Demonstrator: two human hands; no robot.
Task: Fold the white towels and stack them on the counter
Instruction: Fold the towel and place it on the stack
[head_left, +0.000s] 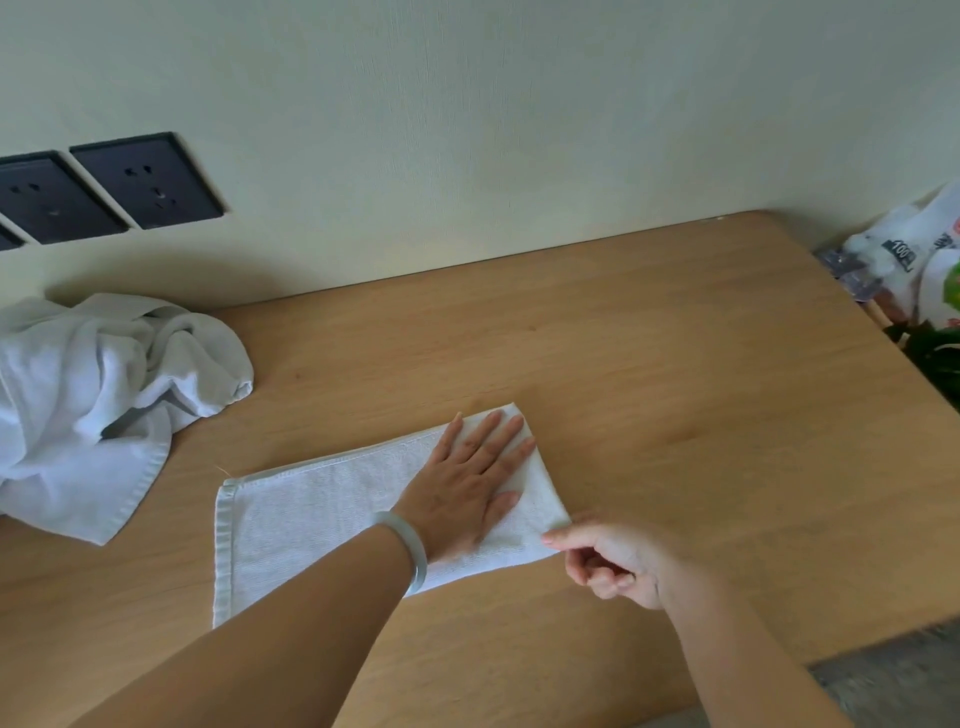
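Forearms: left forearm (260, 623) in from the lower left, right forearm (753, 654) in from the lower right, both bare.
Bracelet (410, 545): pale and translucent, around the left wrist.
Left hand (467, 483): wide open, palm down, fingers straight and slightly spread, pressing flat on the right end of the folded towel (322, 519).
Right hand (608, 564): just beside the near right corner of the folded towel, fingers curled toward the palm, 1 fingertip touching that corner; cannot tell whether pinching the cloth or only touching it.
Folded towel: white, flat on the middle of the desk (675, 389) as a long rectangle slanting up to the right, hemmed edge at its left end.
Crumpled towels (93, 395): white heap at the left side of the desk, up against the wall (519, 104), apart from the folded towel; count of towels in the heap unclear.
Desk: light wood, rounded far right corner, back edge against the wall.
Socket plates (148, 179): black, 2 whole ones on the wall at upper left, the corner of a 3rd at the frame edge.
Plastic bag (924, 249): white with print, past the far right corner of the desk.
Leaves (935, 353): dark green, just below the plastic bag.
Floor (893, 670): grey strip at lower right.
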